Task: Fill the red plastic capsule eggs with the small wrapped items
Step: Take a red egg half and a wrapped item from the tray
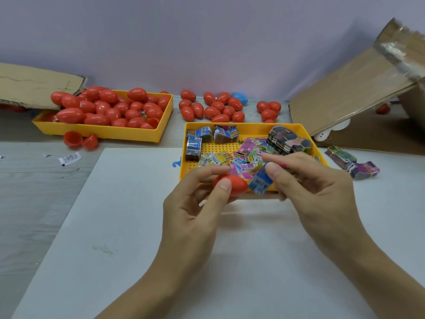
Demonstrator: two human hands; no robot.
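**A:** Nearest you are your own hands, over the white sheet (138, 226) on the bench (34, 203). Your left hand (195, 210) pinches a red capsule egg (236, 184) between thumb and fingertips. Your right hand (308, 187) pinches a small blue wrapped item (261, 181) just beside the egg, touching it or nearly so.

**B:** So what could trip you up?

**A:** I can't tell whether that egg is open at the side facing the item. If it's closed, you'll push the packet against plastic and crease it. The shell is also smooth and you hold it only at the fingertips, so a hard push could make it slip out and roll.

**B:** Where would it go?

**A:** You're right above the near rim of the yellow tray (299, 132) of loose wrapped items (243, 155), so it would probably land among them, or on the sheet.

**B:** Anything else?

**A:** The packet looks flat and wide against the egg. Fed in crooked, a corner may stick out and keep the halves from snapping shut.

**B:** And mixing things up?

**A:** Likely. Closed red eggs (216, 109) lie loose behind the tray, more fill the other yellow tray (103, 132), and an opened one (80, 140) sits in front of it. Nothing shows which are filled, so set yours down carefully. One blue egg (240, 97) sits among them; it isn't yours to fill.
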